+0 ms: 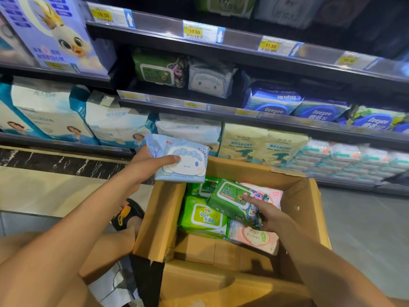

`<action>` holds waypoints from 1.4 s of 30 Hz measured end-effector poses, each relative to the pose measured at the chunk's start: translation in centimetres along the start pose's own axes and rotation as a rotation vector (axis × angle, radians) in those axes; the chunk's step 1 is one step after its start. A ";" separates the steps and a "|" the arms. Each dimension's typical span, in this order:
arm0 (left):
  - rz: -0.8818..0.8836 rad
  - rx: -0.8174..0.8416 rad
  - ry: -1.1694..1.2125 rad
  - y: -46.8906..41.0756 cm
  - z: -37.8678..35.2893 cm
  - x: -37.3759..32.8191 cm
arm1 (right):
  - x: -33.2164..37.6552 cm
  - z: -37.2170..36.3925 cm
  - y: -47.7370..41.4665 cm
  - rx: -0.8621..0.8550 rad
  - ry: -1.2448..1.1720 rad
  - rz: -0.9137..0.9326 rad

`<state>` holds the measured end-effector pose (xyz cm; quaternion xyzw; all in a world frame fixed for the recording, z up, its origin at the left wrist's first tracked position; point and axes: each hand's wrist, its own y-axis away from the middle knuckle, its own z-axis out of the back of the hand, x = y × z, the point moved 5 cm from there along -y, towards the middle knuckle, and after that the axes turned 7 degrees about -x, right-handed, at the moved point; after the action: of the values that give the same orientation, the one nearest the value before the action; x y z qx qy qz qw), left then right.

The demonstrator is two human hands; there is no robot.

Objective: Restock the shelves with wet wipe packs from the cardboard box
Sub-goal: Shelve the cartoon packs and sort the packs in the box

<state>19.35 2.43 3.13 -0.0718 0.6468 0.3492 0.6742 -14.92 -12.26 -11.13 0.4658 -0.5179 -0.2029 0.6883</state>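
An open cardboard box (309, 209) stands on the floor before the shelves, holding green and pink wet wipe packs. My left hand (148, 167) grips a light blue pack with a white cartoon dog (183, 160), raised above the box's far left corner. Inside the box, my right hand (263, 213) grips a dark green pack (230, 200), tilted above a bright green "999" pack (203, 216) and a pink pack (254, 239). On the middle shelf sit a matching green pack (155, 69) and a pale cartoon-dog pack (209, 82).
Black shelves (243, 44) with yellow price tags hold blue Deeyeo packs (318, 111) at right, yellow baby wipe packs (263, 145) below and large white diaper bags (110, 122) at left. My bent legs and a black sandal (127, 212) are left of the box.
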 end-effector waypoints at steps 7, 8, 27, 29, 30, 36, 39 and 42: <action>-0.017 -0.027 0.018 0.8 1.0 -0.9 | 1.4 -0.8 1.7 -0.086 0.059 0.178; -0.026 -0.024 0.016 1.1 1.3 -1.2 | 1.9 -0.8 2.1 -0.084 0.056 0.193; -0.051 -0.253 0.017 4.1 12.8 -6.2 | 19.7 -11.0 11.2 0.079 0.130 0.617; -0.019 -0.281 0.036 3.5 14.2 -5.5 | 21.1 -12.7 11.2 0.088 0.147 0.660; -0.013 -0.289 0.056 3.2 14.8 -5.1 | 21.6 -13.4 11.1 0.078 0.158 0.684; 0.031 -0.313 0.112 2.4 16.0 -4.8 | 24.2 -16.9 10.1 -0.135 0.296 0.886; 0.038 -0.320 0.120 1.7 16.2 -4.8 | 25.5 -18.4 10.8 -0.228 0.401 1.113; 0.037 -0.334 0.128 1.2 16.2 -4.5 | 26.7 -19.8 11.6 -0.323 0.572 1.369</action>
<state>32.42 10.48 10.21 -0.1930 0.6226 0.4590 0.6037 10.77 -18.44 12.18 -0.0317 -0.4565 0.3250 0.8276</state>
